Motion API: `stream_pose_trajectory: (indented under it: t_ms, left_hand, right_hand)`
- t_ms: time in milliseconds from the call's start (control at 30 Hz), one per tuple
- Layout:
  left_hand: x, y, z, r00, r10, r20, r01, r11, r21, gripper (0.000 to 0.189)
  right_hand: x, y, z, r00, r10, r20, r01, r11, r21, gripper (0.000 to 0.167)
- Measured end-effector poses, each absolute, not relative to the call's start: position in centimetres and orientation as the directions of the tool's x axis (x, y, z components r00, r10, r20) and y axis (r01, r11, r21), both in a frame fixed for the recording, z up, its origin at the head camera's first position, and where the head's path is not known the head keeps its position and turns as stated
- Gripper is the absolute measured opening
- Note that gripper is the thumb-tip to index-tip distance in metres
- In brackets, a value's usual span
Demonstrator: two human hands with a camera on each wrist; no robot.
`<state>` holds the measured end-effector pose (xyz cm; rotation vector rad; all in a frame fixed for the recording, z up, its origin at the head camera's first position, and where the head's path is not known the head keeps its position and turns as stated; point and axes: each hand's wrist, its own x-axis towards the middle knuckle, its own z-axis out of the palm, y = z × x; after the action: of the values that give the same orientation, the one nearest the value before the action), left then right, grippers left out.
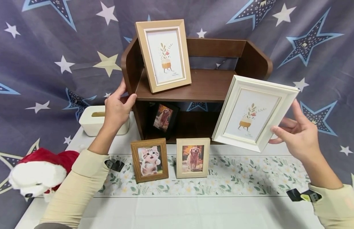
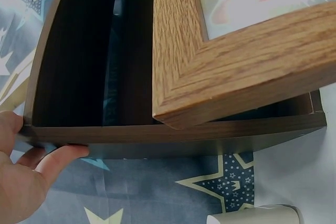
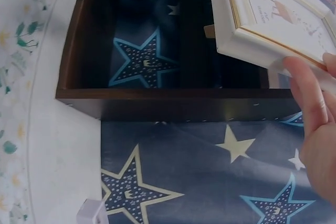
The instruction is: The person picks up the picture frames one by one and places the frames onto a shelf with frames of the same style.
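Observation:
My right hand [image 1: 301, 136] holds a white picture frame [image 1: 255, 113] by its right edge, thumb on the front. This frame shows a potted plant print and is tilted in the air before the right side of a dark brown wooden shelf [image 1: 217, 84]. My left hand [image 1: 116, 106] grips the shelf's left side at the upper board's level. Its fingers [image 2: 63, 158] touch the side panel in the left wrist view. On the upper board stands a tan picture frame [image 1: 165, 55] with a similar plant print. A dark frame [image 1: 163, 117] with a dog photo leans inside the lower compartment.
Before the shelf stand a brown wood-grain frame [image 1: 149, 160] with a kitten photo and a pale frame [image 1: 193, 158] with a dog photo. A white tissue box [image 1: 89, 122] and a plush dog [image 1: 42, 173] in red are at left. A floral runner [image 1: 240, 178] crosses the white table.

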<state>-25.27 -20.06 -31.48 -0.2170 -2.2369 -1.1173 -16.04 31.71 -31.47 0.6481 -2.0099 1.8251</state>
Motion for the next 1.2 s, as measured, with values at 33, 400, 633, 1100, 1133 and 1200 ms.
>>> stream_pose_trajectory:
  t_ms: [33, 400, 633, 1100, 1133, 1200]
  left_hand:
    - [-25.3, -20.1, -31.5, -0.794, -0.124, 0.595, 0.4, 0.629, 0.666, 0.064]
    - [-25.4, -20.2, -31.5, -0.789, -0.119, 0.603, 0.404, 0.638, 0.656, 0.064]
    - [-25.3, -20.3, -31.5, -0.793, -0.117, 0.598, 0.408, 0.628, 0.663, 0.064]
    - [-25.4, -20.3, -31.7, -0.788, -0.105, 0.606, 0.433, 0.605, 0.668, 0.064]
    - [-25.4, -20.3, -31.7, -0.786, -0.107, 0.609, 0.435, 0.605, 0.667, 0.064]
    - [-25.4, -20.2, -31.7, -0.782, -0.111, 0.613, 0.435, 0.607, 0.665, 0.064]
  right_hand:
    - [-16.1, 31.6, -31.2, -0.836, -0.097, 0.54, -0.546, 0.06, -0.835, 0.1]
    - [-16.6, 30.1, -28.8, -0.817, -0.078, 0.571, -0.566, -0.078, -0.821, 0.1]
    - [-16.8, 29.3, -27.2, -0.82, -0.084, 0.566, -0.559, -0.091, -0.824, 0.099]
    - [-16.9, 28.4, -25.2, -0.8, -0.097, 0.592, -0.562, -0.223, -0.797, 0.101]
    - [-16.9, 28.3, -25.0, -0.796, -0.093, 0.598, -0.57, -0.217, -0.793, 0.101]
    - [-16.9, 28.0, -24.5, -0.79, -0.085, 0.607, -0.581, -0.21, -0.786, 0.101]
